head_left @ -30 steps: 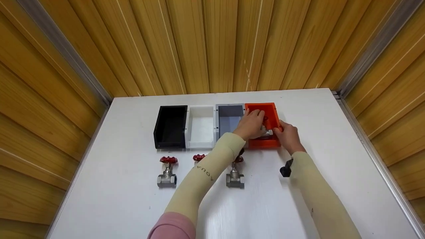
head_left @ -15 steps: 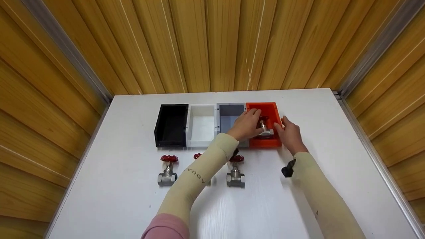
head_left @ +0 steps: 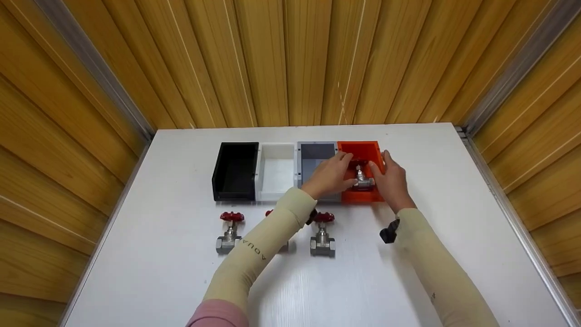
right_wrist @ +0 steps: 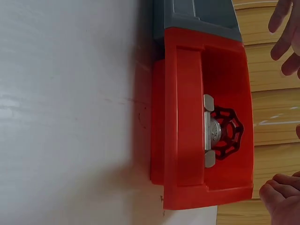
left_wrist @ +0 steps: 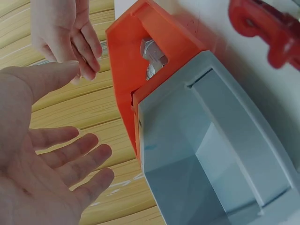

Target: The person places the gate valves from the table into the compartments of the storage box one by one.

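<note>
A metal gate valve [head_left: 364, 182] with a red handwheel lies inside the orange bin [right_wrist: 183, 117]. My left hand [head_left: 327, 178] is over the grey bin's front and the orange bin's left side, fingers spread and holding nothing. In the left wrist view, the left hand [left_wrist: 42, 154] is plainly apart from both bins. My right hand [head_left: 393, 184] is at the orange bin's right side, fingers extended. In the right wrist view the right hand [right_wrist: 283, 199] shows only partly, clear of the bin wall, with nothing in it.
Left of the orange bin, in one row, stand a grey bin [head_left: 313, 156], a white bin [head_left: 278, 172] and a black bin [head_left: 235, 172]. In front lie more valves: one at left [head_left: 229, 243], one at right [head_left: 322, 245], and one mostly behind the left forearm. A wood-patterned wall [head_left: 290, 63] rises behind.
My left hand has drawn back leftward from the valve in the orange bin. The right hand has let go of the bin's right rim, its fingers straightening.
</note>
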A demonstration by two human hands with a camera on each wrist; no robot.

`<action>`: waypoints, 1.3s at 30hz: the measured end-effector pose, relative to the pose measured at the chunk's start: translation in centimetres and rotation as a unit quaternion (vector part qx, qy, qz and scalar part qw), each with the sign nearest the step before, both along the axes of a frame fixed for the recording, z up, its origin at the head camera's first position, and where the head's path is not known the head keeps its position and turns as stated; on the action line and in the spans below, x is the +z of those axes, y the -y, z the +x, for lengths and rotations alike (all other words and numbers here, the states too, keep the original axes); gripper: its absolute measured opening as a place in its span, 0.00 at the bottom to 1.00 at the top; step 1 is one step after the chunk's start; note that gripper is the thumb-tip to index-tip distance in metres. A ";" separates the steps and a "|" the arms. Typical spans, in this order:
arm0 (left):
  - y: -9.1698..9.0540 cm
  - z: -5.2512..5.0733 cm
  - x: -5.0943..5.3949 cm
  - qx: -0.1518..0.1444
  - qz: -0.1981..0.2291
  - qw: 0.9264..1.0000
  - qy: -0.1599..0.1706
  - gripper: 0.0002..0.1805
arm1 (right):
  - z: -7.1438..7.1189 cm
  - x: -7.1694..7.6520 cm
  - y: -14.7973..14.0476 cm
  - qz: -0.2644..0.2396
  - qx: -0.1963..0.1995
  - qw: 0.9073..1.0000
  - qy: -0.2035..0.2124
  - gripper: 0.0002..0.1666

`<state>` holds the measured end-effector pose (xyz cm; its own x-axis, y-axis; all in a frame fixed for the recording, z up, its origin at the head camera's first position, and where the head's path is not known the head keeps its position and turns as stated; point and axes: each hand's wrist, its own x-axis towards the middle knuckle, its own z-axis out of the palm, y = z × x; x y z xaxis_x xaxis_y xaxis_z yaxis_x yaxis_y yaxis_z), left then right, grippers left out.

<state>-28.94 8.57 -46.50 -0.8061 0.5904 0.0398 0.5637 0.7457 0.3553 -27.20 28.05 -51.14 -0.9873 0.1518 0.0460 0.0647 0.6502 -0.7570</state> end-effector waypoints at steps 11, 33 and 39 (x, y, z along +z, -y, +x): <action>1.4 0.8 -0.2 -0.008 -0.008 1.000 -0.024 0.37 | -0.2 0.3 2.3 -0.006 0.024 0.999 0.025 0.49; 4.3 3.5 -0.8 -0.014 -0.010 0.999 -0.045 0.40 | 0.1 -0.4 5.7 -0.030 0.057 0.996 0.059 0.47; 4.8 4.2 -1.4 -0.017 -0.006 0.999 -0.044 0.39 | -0.1 -0.8 6.2 -0.041 0.067 0.994 0.072 0.47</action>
<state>-24.71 3.74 -47.88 -0.7789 0.6188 0.1018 0.6178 0.7293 0.2941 -27.27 21.84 -51.91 -0.9945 0.0159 -0.1040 0.0928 0.5974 -0.7965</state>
